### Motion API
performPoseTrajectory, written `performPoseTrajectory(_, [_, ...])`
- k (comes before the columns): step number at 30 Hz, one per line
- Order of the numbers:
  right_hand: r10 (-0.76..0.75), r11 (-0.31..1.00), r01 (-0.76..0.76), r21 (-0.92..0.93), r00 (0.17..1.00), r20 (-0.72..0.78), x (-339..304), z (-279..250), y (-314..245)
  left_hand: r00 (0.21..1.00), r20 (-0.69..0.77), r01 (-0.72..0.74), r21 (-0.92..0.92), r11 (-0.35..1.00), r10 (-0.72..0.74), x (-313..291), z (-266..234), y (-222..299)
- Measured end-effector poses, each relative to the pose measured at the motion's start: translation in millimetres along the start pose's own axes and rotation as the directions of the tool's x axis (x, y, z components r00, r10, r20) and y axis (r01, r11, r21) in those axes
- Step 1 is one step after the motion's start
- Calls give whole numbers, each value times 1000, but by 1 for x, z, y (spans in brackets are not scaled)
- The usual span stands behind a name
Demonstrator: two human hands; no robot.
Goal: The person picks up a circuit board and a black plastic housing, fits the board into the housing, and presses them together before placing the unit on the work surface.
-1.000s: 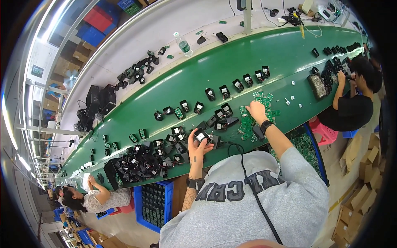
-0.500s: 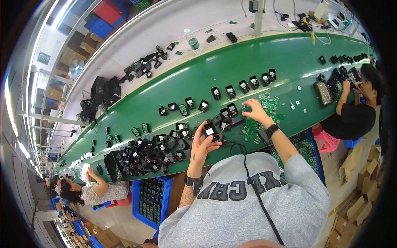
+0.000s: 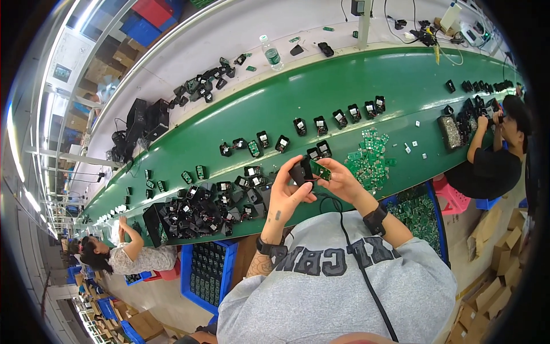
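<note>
In front of my chest, my left hand [image 3: 282,198] grips a black plastic housing [image 3: 299,173] between thumb and fingers. My right hand [image 3: 344,183] pinches a green circuit board [image 3: 319,170] right beside the housing's open side. Whether the two touch is hard to make out. A thin red wire shows near the housing's lower edge. Just right of my hands lies a loose heap of green circuit boards [image 3: 371,157]. To the left, a large pile of black housings [image 3: 192,215] covers the near side of the green table [image 3: 240,117].
Spaced-out housings [image 3: 340,118] stand along the table's middle. A plastic bottle [image 3: 272,55] stands on the far ledge. Blue crates of boards sit below, one left [image 3: 228,272] and one right [image 3: 442,229]. One co-worker [image 3: 143,259] is far left, another [image 3: 487,166] at right.
My right hand has moved left from the board heap, bringing a circuit board to the housing. My left hand has turned the housing and shifted slightly right and up.
</note>
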State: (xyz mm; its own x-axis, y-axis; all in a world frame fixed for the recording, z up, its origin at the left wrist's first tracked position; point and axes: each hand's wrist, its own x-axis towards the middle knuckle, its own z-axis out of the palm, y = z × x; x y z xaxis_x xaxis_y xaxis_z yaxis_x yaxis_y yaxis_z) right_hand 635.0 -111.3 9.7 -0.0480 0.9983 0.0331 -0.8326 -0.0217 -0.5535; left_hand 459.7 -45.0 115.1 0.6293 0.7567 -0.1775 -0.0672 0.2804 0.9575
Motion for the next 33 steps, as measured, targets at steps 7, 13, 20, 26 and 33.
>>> performPoseTrajectory(7, [10,995,-7,-102,1000,28,-6,9,-8,1000,-25,14,22,1000,-13,4,3,-9])
performPoseTrajectory(13, [48,997,-48,-55,999,-8,-8,3,-2,997,-66,-29,-22,999,27,5,7,-8])
performPoseTrajectory(20, [-19,972,-3,-234,996,-91,-3,8,0,996,-62,-68,-5,998,68,9,9,-19])
performPoseTrajectory(26, [-290,548,269,-792,949,122,0,27,-21,999,-45,-25,-111,994,21,12,10,-38])
performPoseTrajectory(33, [-372,747,180,-640,911,-178,-2,36,-15,999,-22,20,-185,983,-25,16,16,-45])
